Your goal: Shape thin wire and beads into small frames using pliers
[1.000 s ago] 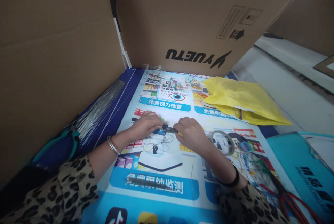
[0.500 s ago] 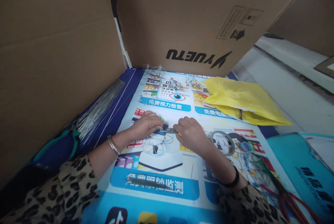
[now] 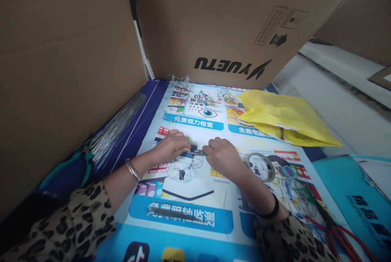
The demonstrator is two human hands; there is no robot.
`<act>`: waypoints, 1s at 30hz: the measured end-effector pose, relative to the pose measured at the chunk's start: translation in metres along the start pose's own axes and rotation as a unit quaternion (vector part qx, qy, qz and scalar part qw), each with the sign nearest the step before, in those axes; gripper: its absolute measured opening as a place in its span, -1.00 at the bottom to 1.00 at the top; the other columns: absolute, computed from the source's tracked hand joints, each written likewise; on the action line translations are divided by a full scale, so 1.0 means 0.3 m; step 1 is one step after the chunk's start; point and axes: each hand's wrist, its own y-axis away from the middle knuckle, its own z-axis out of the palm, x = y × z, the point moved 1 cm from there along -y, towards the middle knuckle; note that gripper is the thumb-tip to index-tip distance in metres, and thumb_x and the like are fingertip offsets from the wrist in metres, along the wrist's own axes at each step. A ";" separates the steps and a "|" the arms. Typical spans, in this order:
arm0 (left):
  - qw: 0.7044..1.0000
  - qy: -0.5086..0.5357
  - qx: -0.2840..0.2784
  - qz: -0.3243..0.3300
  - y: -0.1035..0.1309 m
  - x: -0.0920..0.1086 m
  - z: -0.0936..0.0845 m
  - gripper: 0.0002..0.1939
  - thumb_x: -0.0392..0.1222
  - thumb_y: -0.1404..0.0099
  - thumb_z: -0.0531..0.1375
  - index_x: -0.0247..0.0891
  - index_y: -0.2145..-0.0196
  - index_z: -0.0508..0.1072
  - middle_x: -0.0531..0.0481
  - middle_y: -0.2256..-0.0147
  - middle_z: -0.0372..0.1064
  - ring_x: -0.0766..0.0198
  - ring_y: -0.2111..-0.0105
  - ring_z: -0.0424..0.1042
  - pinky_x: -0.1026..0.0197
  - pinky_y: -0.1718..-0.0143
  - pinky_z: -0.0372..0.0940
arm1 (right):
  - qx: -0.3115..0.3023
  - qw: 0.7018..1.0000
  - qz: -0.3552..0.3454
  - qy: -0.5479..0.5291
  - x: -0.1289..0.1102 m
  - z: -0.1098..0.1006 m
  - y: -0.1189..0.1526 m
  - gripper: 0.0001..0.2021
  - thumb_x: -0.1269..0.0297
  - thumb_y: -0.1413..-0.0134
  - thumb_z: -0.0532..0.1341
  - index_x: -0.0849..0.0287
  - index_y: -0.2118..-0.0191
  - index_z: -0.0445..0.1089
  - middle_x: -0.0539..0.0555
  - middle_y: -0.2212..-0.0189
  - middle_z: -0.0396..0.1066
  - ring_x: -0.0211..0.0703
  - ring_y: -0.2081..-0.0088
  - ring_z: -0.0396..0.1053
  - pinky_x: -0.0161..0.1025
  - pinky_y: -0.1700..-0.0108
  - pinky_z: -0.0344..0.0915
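Printed poster [image 3: 189, 186] beside cardboard [image 3: 214, 18]. Right hand [image 3: 222, 156] gripping pliers [image 3: 200, 152]; left hand [image 3: 172, 146] grip: can't tell. Wire loops [image 3: 187, 168] probably light, springy, kink-prone; pinch near ends.

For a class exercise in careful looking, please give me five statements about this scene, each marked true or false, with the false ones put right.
1. The right hand holds pliers. True.
2. The yellow bag lies beneath the left hand. False: it lies farther off, toward the right.
3. The left wrist wears a black band. False: it wears a silver bangle; the black band is on the right arm.
4. Both sleeves are leopard-patterned. True.
5. The bundle of thin strands lies beside the yellow bag. False: it lies at the left, alongside the cardboard.
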 end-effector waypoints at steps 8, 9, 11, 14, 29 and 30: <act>1.000 0.002 0.002 -0.027 -0.004 0.000 0.002 -0.82 -0.20 -0.34 0.05 -0.26 0.38 0.39 0.05 0.43 0.37 0.30 0.34 0.29 0.20 0.16 0.07 | -0.003 0.998 0.043 -0.034 0.009 0.013 0.015 -0.88 0.34 -0.07 0.11 0.14 0.30 0.39 0.06 0.39 0.32 -0.15 0.27 0.19 -0.23 0.31 -0.05; 0.999 -0.001 0.005 -0.032 -0.004 0.001 0.002 -0.81 -0.20 -0.34 0.05 -0.27 0.39 0.38 0.05 0.44 0.36 0.31 0.35 0.29 0.21 0.16 0.08 | 0.000 0.997 0.057 -0.044 0.013 0.014 0.019 -0.87 0.32 -0.09 0.11 0.13 0.29 0.39 0.06 0.38 0.33 -0.15 0.26 0.19 -0.24 0.29 -0.03; 0.999 -0.006 0.007 -0.039 -0.004 0.004 0.000 -0.81 -0.20 -0.34 0.05 -0.27 0.39 0.37 0.05 0.44 0.35 0.30 0.35 0.29 0.21 0.17 0.09 | 0.002 0.995 0.083 -0.059 0.018 0.016 0.026 -0.85 0.30 -0.11 0.09 0.13 0.27 0.39 0.06 0.37 0.33 -0.16 0.25 0.20 -0.25 0.26 -0.02; 0.999 -0.008 0.008 -0.042 -0.002 0.005 0.000 -0.81 -0.19 -0.34 0.05 -0.27 0.39 0.37 0.04 0.44 0.36 0.29 0.35 0.29 0.21 0.17 0.10 | -0.008 0.992 0.102 -0.075 0.019 0.014 0.033 -0.86 0.31 -0.09 0.10 0.13 0.28 0.39 0.05 0.37 0.33 -0.18 0.26 0.21 -0.26 0.25 0.00; 0.999 0.027 0.028 -0.013 0.002 -0.006 -0.003 -0.81 -0.18 -0.33 0.07 -0.26 0.39 0.40 0.02 0.41 0.41 0.29 0.32 0.34 0.19 0.17 0.11 | -0.018 0.996 0.080 -0.042 -0.023 -0.006 0.036 -0.88 0.41 0.01 0.12 0.14 0.34 0.40 0.08 0.41 0.34 -0.14 0.29 0.19 -0.22 0.31 -0.06; 0.999 0.026 0.025 -0.013 0.001 -0.004 -0.004 -0.81 -0.18 -0.33 0.07 -0.26 0.39 0.40 0.02 0.41 0.40 0.29 0.32 0.34 0.19 0.17 0.11 | -0.018 0.996 0.081 -0.042 -0.024 -0.005 0.036 -0.87 0.42 0.01 0.12 0.14 0.34 0.40 0.08 0.41 0.34 -0.14 0.29 0.19 -0.22 0.32 -0.06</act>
